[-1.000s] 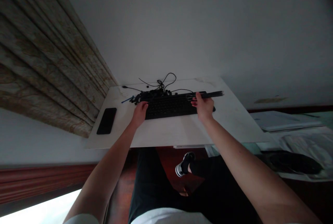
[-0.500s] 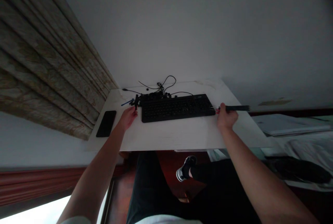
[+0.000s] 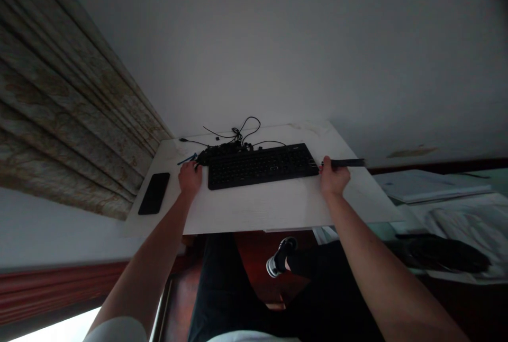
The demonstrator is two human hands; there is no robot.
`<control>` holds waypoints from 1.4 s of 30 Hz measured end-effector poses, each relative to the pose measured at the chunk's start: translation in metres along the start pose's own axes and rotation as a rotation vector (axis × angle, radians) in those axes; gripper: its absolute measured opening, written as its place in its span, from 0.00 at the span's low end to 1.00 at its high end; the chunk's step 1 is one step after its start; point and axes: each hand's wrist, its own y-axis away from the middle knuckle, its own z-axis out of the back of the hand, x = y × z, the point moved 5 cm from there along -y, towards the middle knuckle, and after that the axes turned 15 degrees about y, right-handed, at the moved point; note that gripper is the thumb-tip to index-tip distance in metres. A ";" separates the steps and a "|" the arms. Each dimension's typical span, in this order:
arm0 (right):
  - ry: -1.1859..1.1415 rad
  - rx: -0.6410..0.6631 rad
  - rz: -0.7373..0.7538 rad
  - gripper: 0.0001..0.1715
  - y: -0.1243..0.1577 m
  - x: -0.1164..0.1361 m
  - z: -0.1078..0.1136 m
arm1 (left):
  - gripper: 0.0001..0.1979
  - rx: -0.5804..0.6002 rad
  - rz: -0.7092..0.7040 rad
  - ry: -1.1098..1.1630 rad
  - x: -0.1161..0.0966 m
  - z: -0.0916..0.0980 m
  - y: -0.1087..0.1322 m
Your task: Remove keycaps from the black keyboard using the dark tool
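My left hand [image 3: 190,177] is at the left end of a black keyboard [image 3: 257,168], its fingertips bent in against a heap of small black pieces [image 3: 222,149]. The fingers look closed, but whatever they hold is too small and dark to make out. My right hand [image 3: 334,177] is closed around a dark-handled tool [image 3: 348,163], whose handle sticks out to the right. Thin wire prongs [image 3: 313,163] at its other end reach over the keyboard's right end. A small pale patch shows among the right-hand keys.
Thin black cable [image 3: 248,125] curls behind the keyboard by the wall. A blue stick-like item [image 3: 186,159] lies left of the heap. On the white table [image 3: 254,209] a black phone [image 3: 154,194] rests at left. Papers [image 3: 428,186] are stacked right of the table.
My left fingers have turned in toward the heap and the small black piece seen at them is hidden now. The right hand keeps its place with the tool. The whole view has shifted slightly.
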 end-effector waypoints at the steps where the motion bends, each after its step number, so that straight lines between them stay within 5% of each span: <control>1: -0.002 0.001 0.002 0.26 -0.001 -0.002 -0.001 | 0.16 -0.024 -0.031 -0.006 -0.008 0.000 0.000; 3: -0.003 0.001 0.007 0.26 -0.002 -0.004 -0.003 | 0.17 -0.017 -0.155 0.001 -0.030 -0.005 0.006; 8: 0.033 -0.002 0.039 0.28 -0.002 -0.003 -0.001 | 0.15 0.279 -0.545 0.056 -0.092 -0.036 0.054; 13: 0.055 -0.003 0.039 0.29 0.000 0.002 0.002 | 0.18 0.333 -0.588 0.063 -0.115 -0.054 0.092; 21: 0.038 -0.001 0.040 0.27 0.001 0.003 0.002 | 0.21 0.356 -0.585 0.018 -0.136 -0.065 0.105; 32: 0.040 0.013 0.031 0.27 0.000 0.002 0.001 | 0.22 0.290 -0.526 0.050 -0.139 -0.068 0.108; 42: -0.156 -0.015 -0.095 0.23 -0.004 -0.004 0.004 | 0.16 0.208 -0.449 0.173 -0.092 -0.040 0.088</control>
